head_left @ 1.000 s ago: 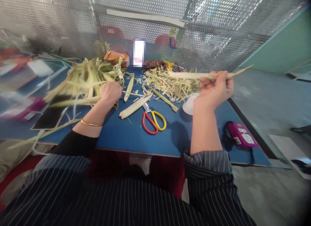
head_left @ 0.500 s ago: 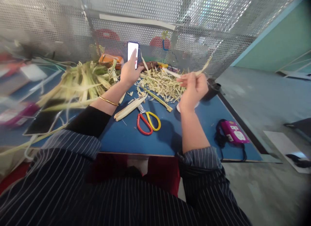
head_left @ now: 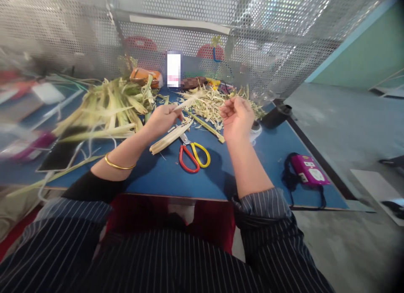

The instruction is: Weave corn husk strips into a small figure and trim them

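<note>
My left hand (head_left: 162,120) pinches one end of a pale dry husk strip (head_left: 189,101), which points away to the right. Across from it, my right hand (head_left: 238,118) has its fingers curled inward; whether anything thin lies between them is hidden. Below the left hand lies a rolled piece of husk (head_left: 172,137). Its far end rests by the blades of the scissors (head_left: 185,139), which have one red and one yellow handle. A thin green stalk (head_left: 208,127) lies between my hands, in front of a heap of shredded husk (head_left: 210,104).
A bundle of long husks (head_left: 110,101) spreads over the left. The lit phone (head_left: 174,70) stands at the back beside an orange packet (head_left: 145,77), before a perforated metal screen (head_left: 192,32). A black cylinder (head_left: 277,116) and a purple box with cable (head_left: 307,170) are at right.
My left hand has come back from the phone screen and now holds a husk strip. The strip that was in my right hand no longer shows there; that hand has shifted slightly left.
</note>
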Available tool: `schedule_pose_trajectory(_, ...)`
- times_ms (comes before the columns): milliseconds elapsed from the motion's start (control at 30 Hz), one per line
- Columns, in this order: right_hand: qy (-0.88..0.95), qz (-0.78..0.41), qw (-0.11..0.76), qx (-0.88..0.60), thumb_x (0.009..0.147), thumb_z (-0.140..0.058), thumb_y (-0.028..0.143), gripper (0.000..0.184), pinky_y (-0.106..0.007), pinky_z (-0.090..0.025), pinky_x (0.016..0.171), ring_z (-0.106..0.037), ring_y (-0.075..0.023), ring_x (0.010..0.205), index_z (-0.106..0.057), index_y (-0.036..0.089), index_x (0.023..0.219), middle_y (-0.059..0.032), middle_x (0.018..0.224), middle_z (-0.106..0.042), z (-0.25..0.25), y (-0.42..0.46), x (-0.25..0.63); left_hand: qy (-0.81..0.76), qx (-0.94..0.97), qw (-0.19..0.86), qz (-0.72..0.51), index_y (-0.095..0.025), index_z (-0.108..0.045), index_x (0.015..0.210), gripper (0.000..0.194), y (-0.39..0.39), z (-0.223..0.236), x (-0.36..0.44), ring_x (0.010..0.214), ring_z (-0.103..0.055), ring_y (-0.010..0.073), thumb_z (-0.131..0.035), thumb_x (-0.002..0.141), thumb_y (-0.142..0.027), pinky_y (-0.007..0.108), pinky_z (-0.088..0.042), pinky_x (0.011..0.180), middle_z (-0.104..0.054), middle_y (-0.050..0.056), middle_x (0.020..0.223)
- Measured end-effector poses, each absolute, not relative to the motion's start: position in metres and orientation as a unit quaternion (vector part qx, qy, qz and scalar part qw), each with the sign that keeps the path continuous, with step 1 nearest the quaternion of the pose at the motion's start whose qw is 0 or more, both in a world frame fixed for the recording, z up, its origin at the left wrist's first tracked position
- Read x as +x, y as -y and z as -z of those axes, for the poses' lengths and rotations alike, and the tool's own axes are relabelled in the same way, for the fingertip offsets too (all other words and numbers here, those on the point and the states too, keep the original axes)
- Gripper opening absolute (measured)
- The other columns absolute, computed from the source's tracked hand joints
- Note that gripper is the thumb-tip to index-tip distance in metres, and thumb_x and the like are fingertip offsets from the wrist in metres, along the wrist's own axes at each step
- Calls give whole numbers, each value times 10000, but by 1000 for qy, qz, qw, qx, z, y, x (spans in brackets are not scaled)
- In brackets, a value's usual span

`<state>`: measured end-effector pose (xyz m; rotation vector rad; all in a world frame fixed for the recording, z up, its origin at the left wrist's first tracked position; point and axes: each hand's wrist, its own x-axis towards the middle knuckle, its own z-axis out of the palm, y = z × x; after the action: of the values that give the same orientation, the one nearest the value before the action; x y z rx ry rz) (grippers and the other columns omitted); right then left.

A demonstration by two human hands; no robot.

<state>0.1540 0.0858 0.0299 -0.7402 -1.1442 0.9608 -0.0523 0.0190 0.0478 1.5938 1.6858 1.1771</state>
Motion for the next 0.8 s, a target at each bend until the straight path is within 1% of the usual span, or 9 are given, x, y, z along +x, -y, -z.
schedule_pose_trajectory(67,490,-454,652,-358,825,-560,511,305,-200,-441,486,-611,-83,570,-530,217,751,32,675,-615,-25,-88,152,-656,654,157,-342,-206,-610,568,307,-14,-37,-75,561,-461,168,-628,752,-451,281,-320,562,-484,22,529)
schedule_pose_trajectory(200,551,-517,506,-416,807,-625,362,207,-182,-401,459,-601,-74,520,-580,181,716,12,654,-646,-17,-77,140,-686,690,119,-198,-217,-556,534,365,-8,-11,-94,564,-464,185,-766,537,-516,292,-281,568,-481,21,549)
schedule_pose_trajectory(233,581,-516,468,-421,803,-635,340,190,-183,-405,469,-611,-78,529,-593,175,717,5,660,-656,-15,-74,136,-683,695,110,-193,-216,-537,533,367,-8,-8,-94,560,-457,181,-772,524,-498,290,-269,561,-475,16,553)
schedule_pose_trajectory(300,636,-495,413,-424,793,-652,324,172,-190,-421,497,-631,-89,552,-609,171,726,-1,665,-667,-11,-69,131,-671,701,114,-212,-210,-511,511,320,-9,-5,-92,541,-434,164,-732,579,-431,286,-253,548,-452,5,534)
schedule_pose_trajectory(367,671,-472,382,-425,788,-661,327,172,-202,-438,526,-639,-98,567,-615,172,729,-1,663,-668,-6,-67,128,-657,678,184,-273,-203,-523,508,282,-10,-9,-91,511,-407,141,-675,643,-398,277,-255,527,-439,-5,509)
schedule_pose_trajectory(433,679,-472,369,-425,793,-653,343,178,-212,-451,548,-646,-105,596,-628,173,745,-8,695,-675,-4,-65,127,-633,596,331,-366,-194,-578,569,275,-9,-14,-90,470,-378,115,-657,675,-436,261,-264,489,-463,-8,513)
schedule_pose_trajectory(533,648,-533,365,-402,788,-654,386,211,-210,-464,578,-661,-113,706,-672,182,839,-31,820,-698,-6,-60,124,-541,465,538,-449,-168,-663,719,303,-5,-21,-84,411,-287,68,-675,697,-470,243,-222,412,-537,21,573)
schedule_pose_trajectory(633,593,-623,367,-355,730,-711,403,279,-212,-478,617,-652,-115,777,-690,208,928,-24,888,-700,-7,-52,117,-480,415,618,-464,-147,-678,741,251,-1,-21,-73,399,-217,29,-702,711,-395,227,-169,375,-569,34,628)
schedule_pose_trajectory(800,544,-669,401,-310,680,-755,368,220,-240,-461,619,-587,-100,636,-652,202,781,24,700,-636,-6,-40,107,-461,410,670,-413,-142,-658,720,252,4,-16,-60,390,-231,26,-725,705,-385,224,-163,369,-513,1,561)
